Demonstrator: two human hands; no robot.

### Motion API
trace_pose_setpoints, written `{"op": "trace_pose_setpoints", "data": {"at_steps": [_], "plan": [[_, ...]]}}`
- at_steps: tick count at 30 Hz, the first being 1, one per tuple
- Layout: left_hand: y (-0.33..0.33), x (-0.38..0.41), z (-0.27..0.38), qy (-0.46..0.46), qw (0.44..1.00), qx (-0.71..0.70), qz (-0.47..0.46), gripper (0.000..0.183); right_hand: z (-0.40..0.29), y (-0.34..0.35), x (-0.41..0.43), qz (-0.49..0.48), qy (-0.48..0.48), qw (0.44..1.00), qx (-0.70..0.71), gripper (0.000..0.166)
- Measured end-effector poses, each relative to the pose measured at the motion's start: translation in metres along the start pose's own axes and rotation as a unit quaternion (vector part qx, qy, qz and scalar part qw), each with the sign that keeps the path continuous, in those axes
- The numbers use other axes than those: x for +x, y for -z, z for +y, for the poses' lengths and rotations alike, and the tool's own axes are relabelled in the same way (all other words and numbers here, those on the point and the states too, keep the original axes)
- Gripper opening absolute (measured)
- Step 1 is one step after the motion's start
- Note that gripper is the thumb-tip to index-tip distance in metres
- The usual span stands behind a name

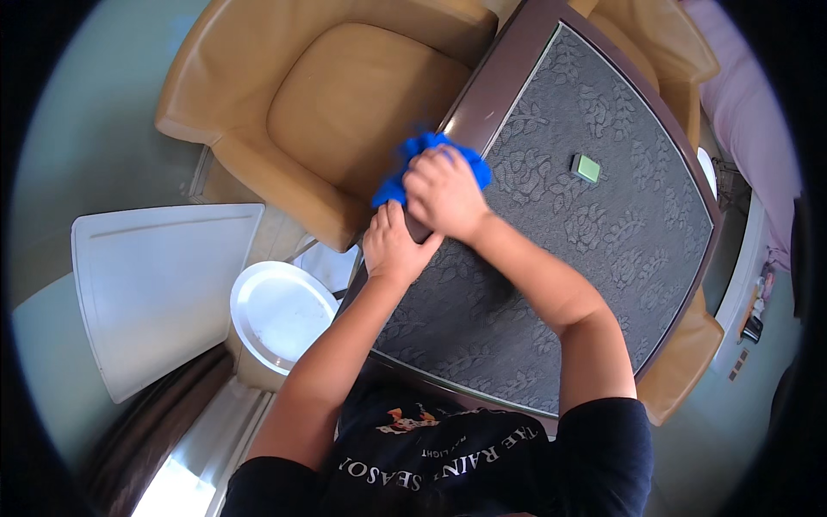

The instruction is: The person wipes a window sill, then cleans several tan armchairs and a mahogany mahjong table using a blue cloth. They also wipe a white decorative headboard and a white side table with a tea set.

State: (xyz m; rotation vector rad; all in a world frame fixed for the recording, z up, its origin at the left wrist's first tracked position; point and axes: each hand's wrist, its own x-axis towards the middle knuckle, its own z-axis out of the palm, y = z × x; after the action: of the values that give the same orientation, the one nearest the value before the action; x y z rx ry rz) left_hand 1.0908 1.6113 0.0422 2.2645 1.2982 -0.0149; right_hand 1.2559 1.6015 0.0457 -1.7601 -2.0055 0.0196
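Observation:
My right hand presses a crumpled blue cloth onto the dark brown wooden border of a table. Part of the cloth hangs over the table's edge on the chair side, and its outline is blurred. Just nearer to me, my left hand rests on the same border, thumb spread away from the fingers. Its fingertips reach the lower end of the cloth. Dark grey floral-patterned material covers the tabletop. A small green and grey block, perhaps a sponge, lies on it right of my hands.
A tan upholstered armchair stands close against the table's left side. More tan chairs surround the right side. At left are a round white lid or tray and a white panel. A dark curtain hangs lower left.

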Motion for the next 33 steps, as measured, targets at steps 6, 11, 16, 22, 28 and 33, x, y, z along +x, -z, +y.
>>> {"op": "trace_pose_setpoints", "data": {"at_steps": [6, 11, 16, 22, 28, 33], "plan": [[-0.002, -0.004, 0.003, -0.008, 0.998, -0.028, 0.05, 0.103, 0.113, 0.009, 0.033, 0.003, -0.057, 0.993, -0.102, 0.029], [0.003, -0.006, 0.007, 0.0, 0.999, -0.028, 0.027, 0.102, 0.271, 0.024, 0.087, -0.015, -0.286, 0.942, -0.177, 0.049], [0.004, -0.006, 0.009, 0.002, 0.999, -0.05, 0.004, 0.103, 0.343, 0.027, 0.118, -0.051, -0.445, 0.862, -0.235, 0.062], [-0.001, -0.007, -0.001, -0.023, 0.999, -0.034, 0.036, 0.095, 0.24, 0.002, 0.091, 0.003, -0.347, 0.897, -0.274, 0.056], [-0.012, -0.008, -0.012, -0.054, 0.993, -0.076, 0.074, 0.082, 0.022, -0.011, 0.008, 0.019, -0.278, 0.948, -0.152, 0.059], [-0.015, -0.009, -0.014, -0.071, 0.973, -0.184, 0.122, 0.084, -0.104, -0.02, -0.079, 0.003, -0.292, 0.942, -0.165, 0.056]]}}
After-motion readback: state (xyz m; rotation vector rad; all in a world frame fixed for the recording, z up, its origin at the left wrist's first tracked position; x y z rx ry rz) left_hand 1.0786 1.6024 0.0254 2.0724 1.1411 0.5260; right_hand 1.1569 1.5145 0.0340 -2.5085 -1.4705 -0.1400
